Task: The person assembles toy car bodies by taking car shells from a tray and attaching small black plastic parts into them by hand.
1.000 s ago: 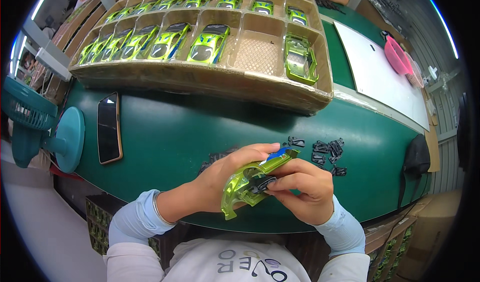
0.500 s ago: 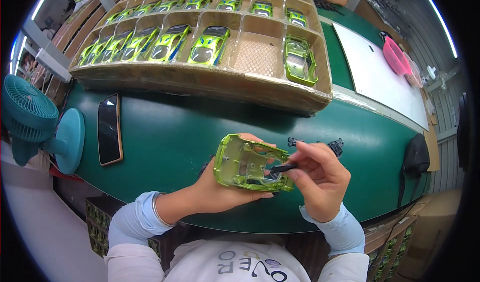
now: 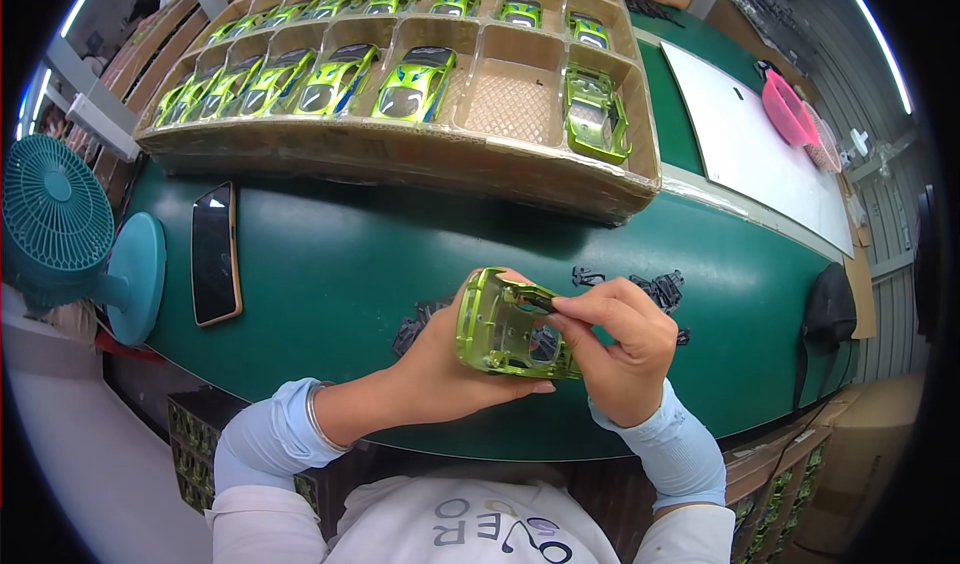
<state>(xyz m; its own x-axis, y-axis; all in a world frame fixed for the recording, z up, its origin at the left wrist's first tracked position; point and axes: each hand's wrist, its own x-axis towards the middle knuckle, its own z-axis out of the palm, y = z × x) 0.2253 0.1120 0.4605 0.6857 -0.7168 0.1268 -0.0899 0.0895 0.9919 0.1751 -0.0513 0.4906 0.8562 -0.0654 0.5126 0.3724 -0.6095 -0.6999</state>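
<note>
My left hand [image 3: 432, 366] is wrapped around a shiny green toy car body [image 3: 482, 332], its hollow underside turned up toward me. With thumb and forefinger pinched, my right hand [image 3: 628, 352] holds a small black plastic part [image 3: 538, 305] against the far inner side of that shell. Fingertips partly cover the part, so I cannot tell if it is seated. Small black plastic pieces [image 3: 660, 289] lie beyond my right hand, and a heap of black pieces [image 3: 418, 324] lies beside my left hand, partly hidden by it.
A divided cardboard tray [image 3: 400, 149] of green toy cars spans the far side; one front compartment holds an upturned shell [image 3: 597, 114]. On the green table [image 3: 300, 264] at left are a phone [image 3: 214, 254] and a teal fan [image 3: 60, 204]. A white board [image 3: 770, 154] and pink basket [image 3: 788, 109] are right.
The car body has shifted right and tilted in my left hand. My right hand has moved left and up, bringing the black part from the shell's near end to its far inner side.
</note>
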